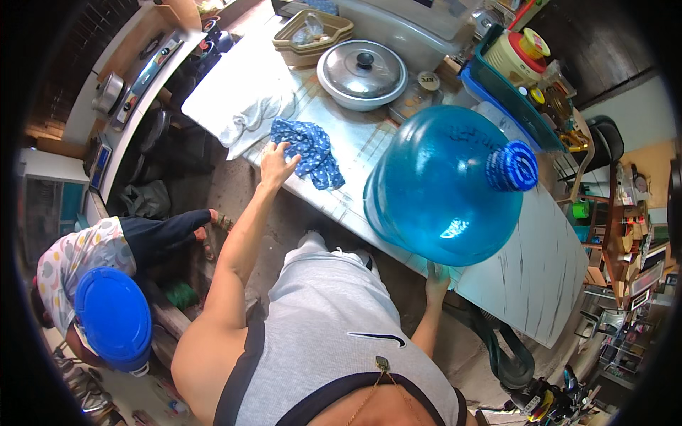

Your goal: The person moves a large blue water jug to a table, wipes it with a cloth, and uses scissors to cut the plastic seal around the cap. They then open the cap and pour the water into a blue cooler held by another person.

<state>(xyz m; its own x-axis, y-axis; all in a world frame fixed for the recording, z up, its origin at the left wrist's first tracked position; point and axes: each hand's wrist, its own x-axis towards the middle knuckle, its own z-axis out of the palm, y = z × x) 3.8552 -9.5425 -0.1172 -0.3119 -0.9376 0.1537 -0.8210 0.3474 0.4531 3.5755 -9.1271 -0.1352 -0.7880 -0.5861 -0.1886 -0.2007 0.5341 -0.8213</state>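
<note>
My left hand [275, 167] is at the near edge of a blue cloth [310, 155] with a white pattern, crumpled on the table. Its fingers are spread and slightly bent, and some seem to touch the cloth. A large clear blue water jug [433, 188] with a blue cap [513, 167] stands on the table to the right. Low at the jug's near side is my right hand [437, 282], fingers stretched up against or just beside it. The jug partly hides those fingertips. A white cloth [254, 122] lies left of the blue one.
On the table [522, 273] stand a lidded metal pot [362, 71], tan baskets [312, 37], a clear container [415, 98] and a green crate [501, 78] of goods. At left, a person [96, 245] bends near a blue-lidded bucket [114, 316]. A stove [145, 82] lines the left counter.
</note>
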